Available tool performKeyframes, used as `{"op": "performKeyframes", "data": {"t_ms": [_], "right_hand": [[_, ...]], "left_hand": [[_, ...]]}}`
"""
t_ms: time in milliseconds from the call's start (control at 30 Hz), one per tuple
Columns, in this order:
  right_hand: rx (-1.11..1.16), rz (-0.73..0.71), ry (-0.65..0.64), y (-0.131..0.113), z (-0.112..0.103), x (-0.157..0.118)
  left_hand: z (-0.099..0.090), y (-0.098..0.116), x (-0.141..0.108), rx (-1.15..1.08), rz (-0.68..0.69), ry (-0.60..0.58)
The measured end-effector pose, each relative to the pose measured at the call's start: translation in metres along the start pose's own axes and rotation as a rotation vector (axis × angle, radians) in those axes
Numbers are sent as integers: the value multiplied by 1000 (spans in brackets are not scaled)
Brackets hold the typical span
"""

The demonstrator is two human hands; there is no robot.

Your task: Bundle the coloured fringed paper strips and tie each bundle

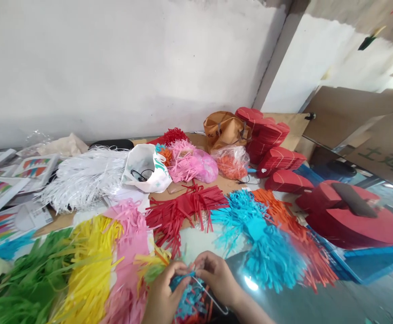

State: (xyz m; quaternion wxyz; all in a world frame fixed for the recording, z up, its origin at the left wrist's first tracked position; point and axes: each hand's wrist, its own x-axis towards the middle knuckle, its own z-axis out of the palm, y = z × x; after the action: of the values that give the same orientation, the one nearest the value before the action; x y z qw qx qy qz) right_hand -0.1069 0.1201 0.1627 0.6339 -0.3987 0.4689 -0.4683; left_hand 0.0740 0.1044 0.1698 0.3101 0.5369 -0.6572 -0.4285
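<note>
Near the bottom middle of the head view, my left hand pinches the top of a blue paper tassel. Beside it, my right hand has thumb and forefinger closed at the same spot, on a white string that loops down to the right. The fingertips of both hands nearly meet, so the exact grip there is partly hidden. Just beyond my left hand lie yellow and green fringed strips. A red fringed paper bundle and a large blue fringed bundle lie farther out on the table.
Green, yellow and pink fringe piles spread across the left; orange fringe lies right. Behind are white strips, a white bag and a brown bag. Red paper stacks rest by a blue crate.
</note>
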Motion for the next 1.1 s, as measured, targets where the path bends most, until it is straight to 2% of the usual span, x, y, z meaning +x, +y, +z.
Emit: {"op": "performKeyframes", "data": {"t_ms": [200, 267, 400, 500, 700, 800, 900, 1033, 1100], "right_hand": [[15, 54, -37, -7, -5, 0], [-89, 43, -4, -12, -6, -1], [-387, -75, 55, -23, -5, -2], [-496, -103, 78, -29, -6, -2], [-440, -90, 122, -27, -6, 3], [-431, -98, 149, -25, -4, 5], [-391, -88, 160, -26, -3, 6], [-274, -27, 136, -26, -6, 7], [-290, -32, 144, -25, -7, 6]], "left_hand": [[0, -9, 3, 47, 53, 40], [-1, -8, 6, 88, 114, 18], [-2, 0, 13, 166, 291, 15], [-1, 3, 18, 197, 350, 25], [3, 6, 27, 315, 645, 204], [6, 6, 30, 311, 702, 233], [9, 3, 31, 241, 591, 154], [12, 0, 31, -26, 168, -63], [12, 1, 31, -167, 17, -165]]}}
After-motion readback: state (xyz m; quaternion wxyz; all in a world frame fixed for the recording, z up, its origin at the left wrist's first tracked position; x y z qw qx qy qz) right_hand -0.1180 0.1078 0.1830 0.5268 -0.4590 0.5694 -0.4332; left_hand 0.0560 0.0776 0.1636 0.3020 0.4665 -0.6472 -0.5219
